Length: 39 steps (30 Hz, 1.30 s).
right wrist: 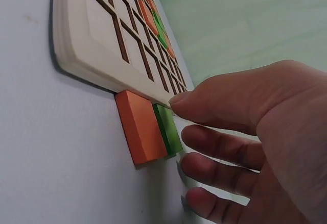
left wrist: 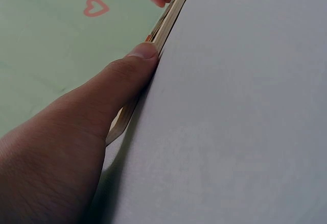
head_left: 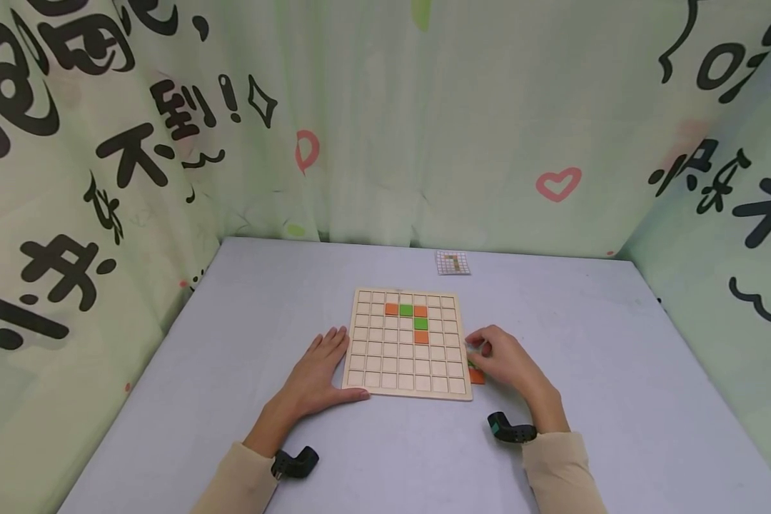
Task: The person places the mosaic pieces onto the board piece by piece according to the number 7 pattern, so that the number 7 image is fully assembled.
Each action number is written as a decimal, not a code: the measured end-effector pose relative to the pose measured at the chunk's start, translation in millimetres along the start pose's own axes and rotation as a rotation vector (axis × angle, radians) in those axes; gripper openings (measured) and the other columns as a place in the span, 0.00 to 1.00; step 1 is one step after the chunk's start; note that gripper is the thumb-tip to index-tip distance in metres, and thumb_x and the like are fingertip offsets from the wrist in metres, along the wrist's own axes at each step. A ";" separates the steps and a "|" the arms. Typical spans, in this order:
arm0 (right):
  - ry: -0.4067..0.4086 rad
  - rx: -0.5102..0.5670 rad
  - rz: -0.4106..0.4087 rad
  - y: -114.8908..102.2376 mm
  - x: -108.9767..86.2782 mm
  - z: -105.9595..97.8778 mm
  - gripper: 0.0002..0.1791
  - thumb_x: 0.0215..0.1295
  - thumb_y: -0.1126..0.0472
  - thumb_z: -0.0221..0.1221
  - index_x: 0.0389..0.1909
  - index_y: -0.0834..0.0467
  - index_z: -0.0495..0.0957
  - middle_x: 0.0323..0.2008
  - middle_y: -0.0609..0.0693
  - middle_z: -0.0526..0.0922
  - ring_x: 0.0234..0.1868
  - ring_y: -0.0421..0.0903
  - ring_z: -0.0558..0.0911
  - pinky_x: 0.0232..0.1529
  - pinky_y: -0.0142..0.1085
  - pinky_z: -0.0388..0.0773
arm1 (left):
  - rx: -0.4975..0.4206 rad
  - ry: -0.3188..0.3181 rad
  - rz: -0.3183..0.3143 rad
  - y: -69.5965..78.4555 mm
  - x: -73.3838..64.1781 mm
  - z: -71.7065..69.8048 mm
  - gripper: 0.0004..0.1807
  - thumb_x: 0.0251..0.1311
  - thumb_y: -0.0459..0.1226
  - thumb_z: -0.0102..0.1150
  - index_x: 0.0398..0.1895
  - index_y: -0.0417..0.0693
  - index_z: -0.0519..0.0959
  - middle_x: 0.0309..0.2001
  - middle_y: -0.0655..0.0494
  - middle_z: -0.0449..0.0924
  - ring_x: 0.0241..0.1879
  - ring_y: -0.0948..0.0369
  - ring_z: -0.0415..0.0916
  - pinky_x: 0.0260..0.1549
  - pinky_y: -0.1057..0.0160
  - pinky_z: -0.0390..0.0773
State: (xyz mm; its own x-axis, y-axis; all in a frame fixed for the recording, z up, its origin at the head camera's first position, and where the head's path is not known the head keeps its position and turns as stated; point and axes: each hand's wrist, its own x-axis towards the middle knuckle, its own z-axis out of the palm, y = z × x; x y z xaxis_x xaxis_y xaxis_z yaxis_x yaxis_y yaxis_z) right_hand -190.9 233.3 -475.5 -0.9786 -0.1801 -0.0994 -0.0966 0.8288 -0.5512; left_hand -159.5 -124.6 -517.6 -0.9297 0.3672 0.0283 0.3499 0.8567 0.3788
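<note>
A square wooden grid board (head_left: pixel 385 364) lies on the table, with several orange and green square tiles set in its cells in an angled line, among them a green tile (head_left: pixel 406 310). My left hand (head_left: pixel 321 371) rests along the board's left side, fingers straight, thumb (left wrist: pixel 140 55) against the front edge. At the right side, my right hand (head_left: pixel 504 360) hovers with loosely bent fingers; its thumb tip is right at the board's edge. Just below that thumb, an orange tile (right wrist: pixel 140 127) and a green tile (right wrist: pixel 167 129) sit side by side against the board, outside it.
A small card (head_left: pixel 452 263) printed with a grid and a coloured pattern lies behind the board, near the table's back edge. The pale table (head_left: pixel 283 285) is enclosed by light green curtains (head_left: pixel 373 143) with black lettering. Each wrist wears a black device (head_left: pixel 295 462).
</note>
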 end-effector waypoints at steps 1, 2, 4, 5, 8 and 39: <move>-0.006 -0.001 -0.004 0.5 -0.1 -0.1 0.17 0.64 0.61 0.63 0.53 0.62 0.80 0.45 0.55 0.80 0.39 0.47 0.74 0.35 0.34 0.72 | 0.000 0.002 0.001 0.0 0.1 0.0 0.62 0.49 0.72 0.60 0.77 0.40 0.57 0.80 0.49 0.51 0.81 0.53 0.46 0.80 0.50 0.49; -0.012 -0.002 -0.010 1.0 -0.2 -0.3 0.17 0.64 0.61 0.63 0.52 0.62 0.81 0.45 0.55 0.80 0.39 0.46 0.74 0.35 0.34 0.72 | -0.001 0.003 0.002 0.0 0.1 -0.1 0.62 0.49 0.72 0.60 0.77 0.40 0.57 0.80 0.49 0.52 0.81 0.53 0.46 0.80 0.50 0.49; -0.021 -0.003 -0.020 1.6 -0.7 -0.7 0.16 0.63 0.62 0.64 0.51 0.63 0.81 0.44 0.55 0.80 0.38 0.46 0.74 0.35 0.35 0.72 | -0.001 0.005 0.004 -0.2 0.2 0.0 0.62 0.49 0.72 0.60 0.77 0.40 0.57 0.80 0.49 0.52 0.81 0.52 0.47 0.80 0.50 0.49; -0.025 -0.004 -0.022 1.9 -0.9 -0.7 0.16 0.63 0.62 0.64 0.51 0.63 0.81 0.43 0.55 0.80 0.38 0.46 0.74 0.35 0.35 0.72 | -0.001 0.005 0.004 -0.3 0.3 0.1 0.62 0.48 0.72 0.60 0.77 0.40 0.57 0.80 0.49 0.52 0.81 0.52 0.47 0.80 0.50 0.49; -0.033 -0.004 -0.027 2.2 -1.7 -1.2 0.16 0.63 0.62 0.64 0.50 0.63 0.81 0.43 0.55 0.79 0.38 0.46 0.74 0.36 0.35 0.73 | -0.003 0.004 0.003 -0.9 0.5 0.8 0.62 0.48 0.72 0.60 0.77 0.40 0.57 0.80 0.49 0.52 0.81 0.53 0.47 0.80 0.50 0.49; -0.100 0.032 -0.019 6.0 -4.5 -7.6 0.13 0.62 0.65 0.67 0.46 0.63 0.80 0.35 0.52 0.79 0.37 0.45 0.75 0.37 0.35 0.74 | 0.011 0.003 0.006 -0.5 -0.3 0.4 0.62 0.49 0.72 0.60 0.77 0.40 0.57 0.80 0.48 0.52 0.81 0.52 0.47 0.80 0.50 0.49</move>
State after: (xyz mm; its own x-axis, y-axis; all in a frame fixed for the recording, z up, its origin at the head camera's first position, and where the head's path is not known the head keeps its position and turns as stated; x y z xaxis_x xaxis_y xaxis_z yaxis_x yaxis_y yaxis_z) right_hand -188.4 243.1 -472.1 -0.9535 -0.2491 -0.1695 -0.1080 0.8077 -0.5796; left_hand -159.3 -125.0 -518.2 -0.9278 0.3716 0.0338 0.3572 0.8584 0.3681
